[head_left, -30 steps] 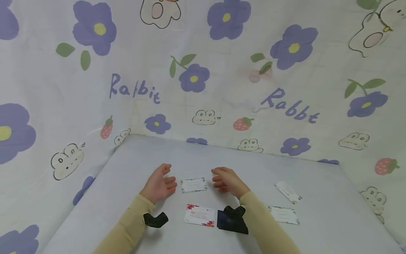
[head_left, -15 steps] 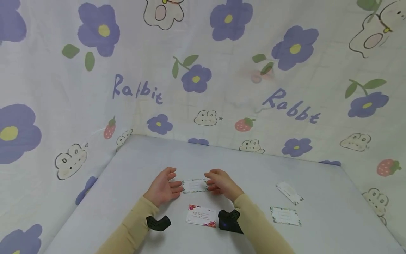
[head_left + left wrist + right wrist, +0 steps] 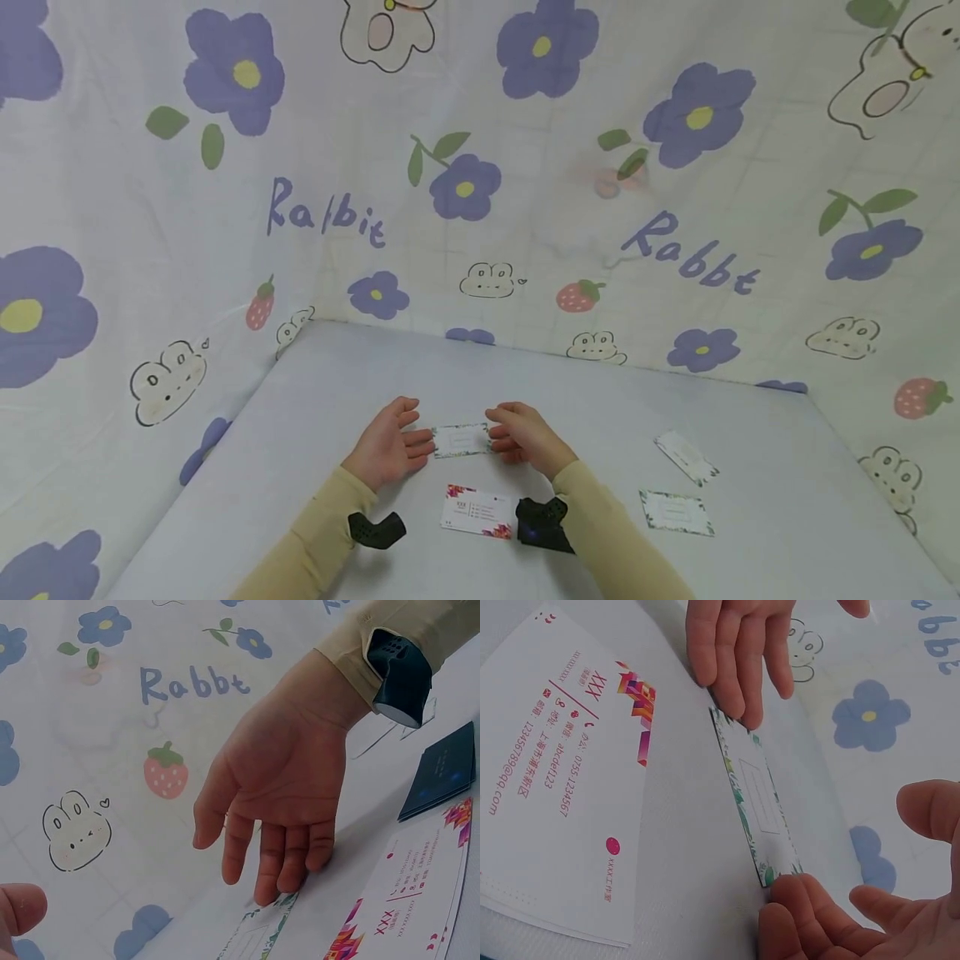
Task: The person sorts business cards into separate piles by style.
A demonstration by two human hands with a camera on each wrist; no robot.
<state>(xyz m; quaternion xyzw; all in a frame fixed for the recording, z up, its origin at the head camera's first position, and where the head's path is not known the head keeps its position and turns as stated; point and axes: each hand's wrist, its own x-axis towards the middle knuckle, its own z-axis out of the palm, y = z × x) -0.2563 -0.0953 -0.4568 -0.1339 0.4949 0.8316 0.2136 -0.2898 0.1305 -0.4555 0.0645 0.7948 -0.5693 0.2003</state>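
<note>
Since they have moved inward, the left hand (image 3: 390,448) and right hand (image 3: 531,437), fingers relaxed and gripping nothing, touch opposite ends of the central leaf-bordered card (image 3: 461,441) on the table (image 3: 360,358), apparently bracketing it.

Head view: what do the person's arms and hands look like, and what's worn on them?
Long, plain pale-beige sleeves cover both arms down to the wrists, with some creasing. The left hand and right hand are ungloved. At each wrist sits a chunky, bent black device dotted with small holes.
</note>
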